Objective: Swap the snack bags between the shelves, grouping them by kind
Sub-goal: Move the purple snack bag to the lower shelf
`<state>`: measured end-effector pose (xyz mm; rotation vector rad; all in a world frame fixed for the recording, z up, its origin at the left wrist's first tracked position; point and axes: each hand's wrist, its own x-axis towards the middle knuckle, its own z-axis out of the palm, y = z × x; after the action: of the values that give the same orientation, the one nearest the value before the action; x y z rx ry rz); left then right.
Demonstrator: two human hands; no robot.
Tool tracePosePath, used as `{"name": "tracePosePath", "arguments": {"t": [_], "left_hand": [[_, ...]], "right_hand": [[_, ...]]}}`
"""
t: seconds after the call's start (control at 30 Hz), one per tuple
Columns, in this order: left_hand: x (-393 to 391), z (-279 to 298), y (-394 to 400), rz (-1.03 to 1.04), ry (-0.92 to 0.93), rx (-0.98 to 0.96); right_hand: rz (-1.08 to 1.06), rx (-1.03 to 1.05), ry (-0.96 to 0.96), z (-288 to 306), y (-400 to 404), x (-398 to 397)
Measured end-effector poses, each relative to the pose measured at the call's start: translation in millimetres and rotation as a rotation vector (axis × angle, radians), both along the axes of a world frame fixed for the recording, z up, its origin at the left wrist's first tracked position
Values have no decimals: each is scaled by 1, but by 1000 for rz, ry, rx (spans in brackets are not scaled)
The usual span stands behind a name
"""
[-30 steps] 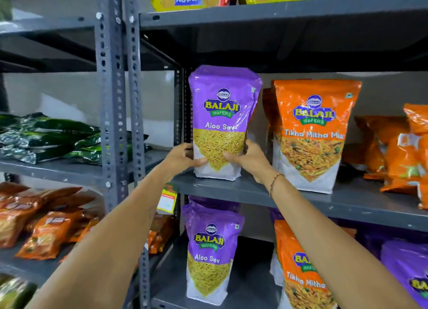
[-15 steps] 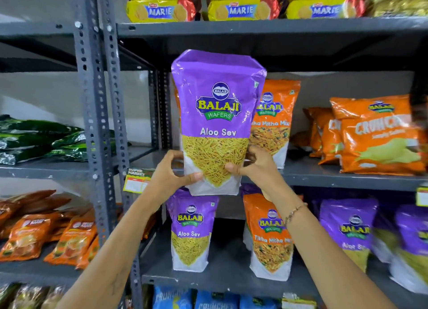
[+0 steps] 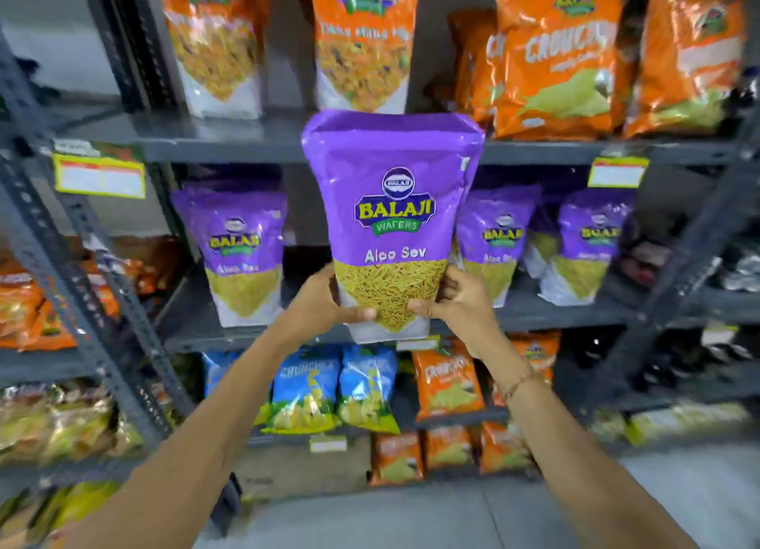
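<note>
I hold a purple Aloo Sev bag point(image 3: 392, 203) upright in front of the grey rack, my left hand point(image 3: 325, 301) and my right hand point(image 3: 456, 297) gripping its lower corners. Behind it, the middle shelf point(image 3: 575, 312) carries three more purple Aloo Sev bags: one at the left point(image 3: 242, 252) and two at the right point(image 3: 493, 240) point(image 3: 588, 244). On the upper shelf point(image 3: 230, 145) stand two orange Tikha Mitha Mix bags point(image 3: 214, 42) point(image 3: 362, 42).
Orange Crunchex bags point(image 3: 559, 63) fill the upper shelf's right side. Blue point(image 3: 306, 388) and orange point(image 3: 446, 384) Crunchex bags sit on lower shelves. Yellow price tags point(image 3: 98, 176) hang on the shelf edges. A neighbouring rack of snack packs stands at the left; grey floor lies below.
The purple bag came off the upper shelf and has moved down to the level of the middle shelf, held in both hands. The view has tilted downward.
</note>
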<state>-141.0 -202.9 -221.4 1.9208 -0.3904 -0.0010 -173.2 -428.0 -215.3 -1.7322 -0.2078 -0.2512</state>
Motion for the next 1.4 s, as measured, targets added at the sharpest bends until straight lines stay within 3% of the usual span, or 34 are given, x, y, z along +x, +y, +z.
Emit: {"name": "tracePosePath", "arguments": {"t": [0.2,0.37,0.7,1.03,1.27,1.4], "left_hand": [[9,-57,-48,-9,159,50],[24,-93,-97,171,208,46],[66,-118,-167,314,231,47],[114,-111,-174,203,232,60],[114,-115,-178,230,214,-57],[110,-128,-159,209,147,49]], "right_hand": [[20,-17,127,-61,-53,14],[62,-27,218,-90,-99,51],[131,-23,225,-136,-158,122],[-210,-65,-82,-162,-144,111],[-449,-10,-76,-167,-113,105],[-573,33,-75,-171,-90,101]]}}
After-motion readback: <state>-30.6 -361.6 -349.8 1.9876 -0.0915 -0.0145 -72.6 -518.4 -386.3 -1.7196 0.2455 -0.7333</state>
